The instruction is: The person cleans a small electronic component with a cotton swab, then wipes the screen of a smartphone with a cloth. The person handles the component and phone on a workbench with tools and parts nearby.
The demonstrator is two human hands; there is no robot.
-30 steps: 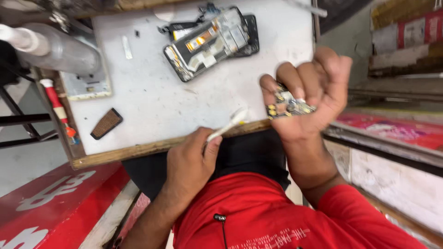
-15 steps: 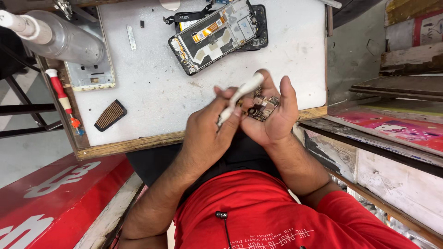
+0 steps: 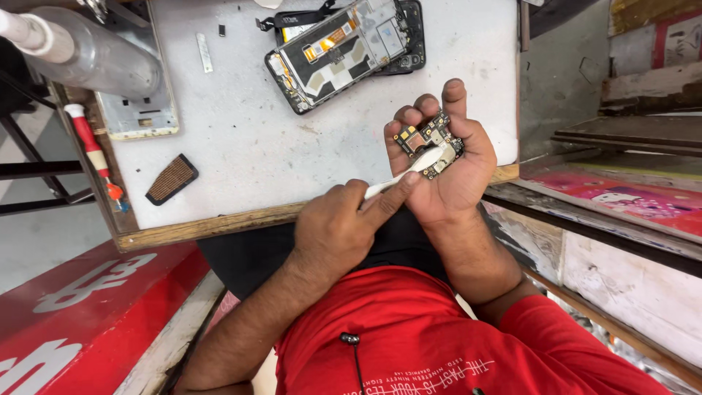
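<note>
My right hand (image 3: 455, 186) is held palm up over the table's front edge and grips a small green circuit board (image 3: 433, 135) between fingers and thumb. My left hand (image 3: 333, 234) holds a slim white brush-like tool (image 3: 418, 162), index finger stretched along it. The tool's tip lies on the board's lower face. An opened phone (image 3: 336, 51) with its inner parts showing lies at the back of the white table (image 3: 241, 146), on top of a second dark phone body.
A red-handled screwdriver (image 3: 91, 150) lies along the table's left edge. Near it are a brown mesh-faced piece (image 3: 170, 179), a silver phone frame (image 3: 139, 110) and a grey metal cylinder (image 3: 88, 55). A red panel (image 3: 88, 300) sits lower left, stacked boards on the right.
My left hand has come up from below the table edge and brought the white tool onto the board. My right hand has turned the board to face up.
</note>
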